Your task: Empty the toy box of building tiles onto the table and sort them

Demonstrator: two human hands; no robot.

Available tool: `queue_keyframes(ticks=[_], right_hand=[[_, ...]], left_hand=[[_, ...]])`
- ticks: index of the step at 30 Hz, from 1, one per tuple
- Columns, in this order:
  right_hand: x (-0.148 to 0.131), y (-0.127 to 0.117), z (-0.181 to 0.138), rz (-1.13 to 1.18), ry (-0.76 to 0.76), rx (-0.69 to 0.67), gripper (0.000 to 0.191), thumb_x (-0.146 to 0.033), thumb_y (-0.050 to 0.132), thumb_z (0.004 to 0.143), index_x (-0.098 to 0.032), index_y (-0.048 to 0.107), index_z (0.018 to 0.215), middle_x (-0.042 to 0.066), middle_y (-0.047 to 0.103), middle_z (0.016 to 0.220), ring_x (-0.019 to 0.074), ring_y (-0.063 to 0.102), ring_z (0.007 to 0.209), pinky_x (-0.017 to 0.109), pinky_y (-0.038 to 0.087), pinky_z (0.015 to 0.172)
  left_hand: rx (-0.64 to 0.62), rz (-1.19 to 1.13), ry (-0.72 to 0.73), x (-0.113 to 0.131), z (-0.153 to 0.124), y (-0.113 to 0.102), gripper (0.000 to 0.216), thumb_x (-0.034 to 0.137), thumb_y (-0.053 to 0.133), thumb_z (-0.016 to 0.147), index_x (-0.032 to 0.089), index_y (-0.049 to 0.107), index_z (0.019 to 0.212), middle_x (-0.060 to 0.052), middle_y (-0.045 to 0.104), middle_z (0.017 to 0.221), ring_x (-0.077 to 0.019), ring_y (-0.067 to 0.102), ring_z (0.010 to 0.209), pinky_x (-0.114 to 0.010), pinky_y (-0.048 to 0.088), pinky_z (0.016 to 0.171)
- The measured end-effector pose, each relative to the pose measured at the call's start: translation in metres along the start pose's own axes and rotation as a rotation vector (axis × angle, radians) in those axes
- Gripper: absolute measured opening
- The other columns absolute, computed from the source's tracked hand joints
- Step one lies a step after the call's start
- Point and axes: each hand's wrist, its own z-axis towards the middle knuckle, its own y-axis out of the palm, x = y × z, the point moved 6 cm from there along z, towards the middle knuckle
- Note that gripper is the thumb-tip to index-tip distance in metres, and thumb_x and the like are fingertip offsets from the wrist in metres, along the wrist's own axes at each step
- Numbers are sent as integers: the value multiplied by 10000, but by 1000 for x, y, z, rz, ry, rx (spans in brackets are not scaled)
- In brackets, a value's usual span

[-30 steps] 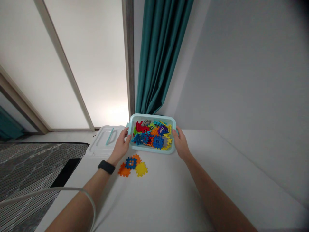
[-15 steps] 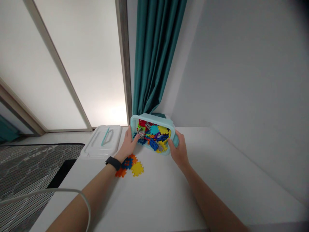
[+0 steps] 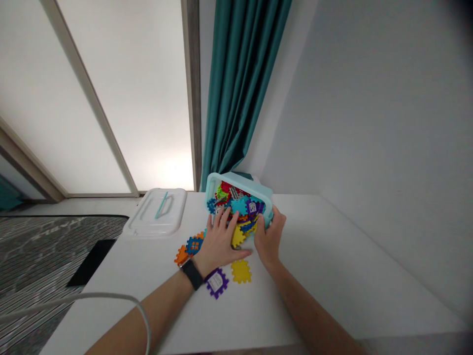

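Note:
A light blue plastic box (image 3: 242,179) full of colourful interlocking puzzle tiles is tipped steeply toward me on the white table (image 3: 318,276). My right hand (image 3: 269,236) grips its right front edge. My left hand (image 3: 219,241), with a black wristband, lies flat with fingers spread over the tiles spilling from the box's mouth. A purple tile (image 3: 217,282) and a yellow tile (image 3: 241,270) lie loose on the table near my wrist. Orange and blue tiles (image 3: 189,246) lie to the left.
A clear box lid (image 3: 157,218) with a teal handle rests on the table's left part. A teal curtain (image 3: 240,88) hangs behind the box, beside a big window. A white cable (image 3: 92,297) loops over my left forearm. The table's left edge drops to a striped floor.
The box went from lying flat to tipped far toward me, and tiles spilled out. My left hand left the box's side and spread over the spilling tiles. A purple and a yellow tile landed on the table.

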Motion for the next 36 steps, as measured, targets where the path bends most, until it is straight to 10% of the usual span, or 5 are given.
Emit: queue_keyframes(ticks=[8, 16, 36], right_hand=[[5, 3, 0, 83, 60, -25, 461, -414, 476, 940, -195, 466, 1346, 143, 545, 1256, 285, 514, 1191, 484, 414, 1027], [10, 3, 0, 120, 102, 18, 459, -434, 463, 943, -202, 467, 1339, 143, 539, 1279, 286, 512, 1198, 490, 402, 1045], [-19, -14, -10, -17, -134, 33, 334, -408, 492, 959, -209, 563, 1217, 90, 560, 990, 248, 545, 887, 443, 480, 846]], left_hand=[[-77, 91, 83, -4, 6, -12, 784, 678, 561, 870, 222, 408, 1489, -164, 417, 1530, -358, 289, 1462, -601, 156, 1206], [-302, -29, 319, 45, -56, -28, 799, 692, 550, 859, 304, 348, 1529, -98, 375, 1582, -349, 291, 1473, -584, 181, 1215], [-70, 26, -56, -19, 1, 5, 1152, 811, 590, 740, 204, 114, 1595, -210, 196, 1638, -438, 202, 1485, -675, 276, 1107]])
